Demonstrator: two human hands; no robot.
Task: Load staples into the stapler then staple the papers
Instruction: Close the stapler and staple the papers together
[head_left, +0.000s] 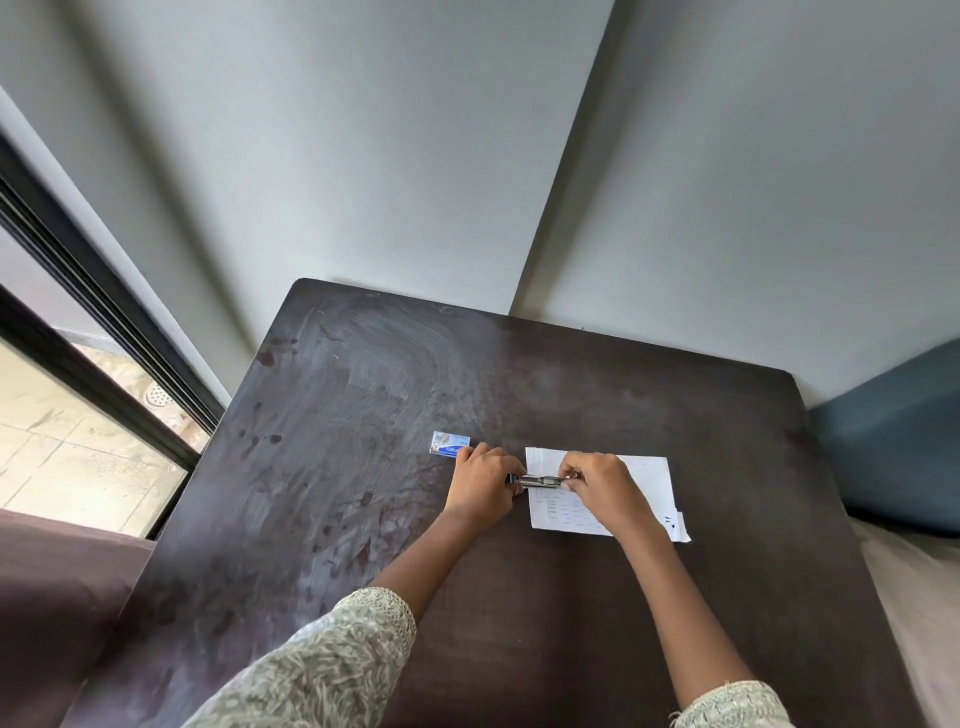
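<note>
A small metal stapler (541, 481) lies crosswise between my two hands, over the left edge of the white papers (644, 483). My left hand (480, 488) grips its left end. My right hand (602, 486) pinches its right end with thumb and fingers, and covers the middle of the papers. Whether the stapler's top is raised is hidden by my fingers. A small blue and white staple box (448, 443) sits on the table just beyond my left hand.
The dark brown table (363, 519) stands against a grey wall. A glass door and a maroon seat are at the left. A blue cushion (893, 441) and a light mattress lie at the right edge.
</note>
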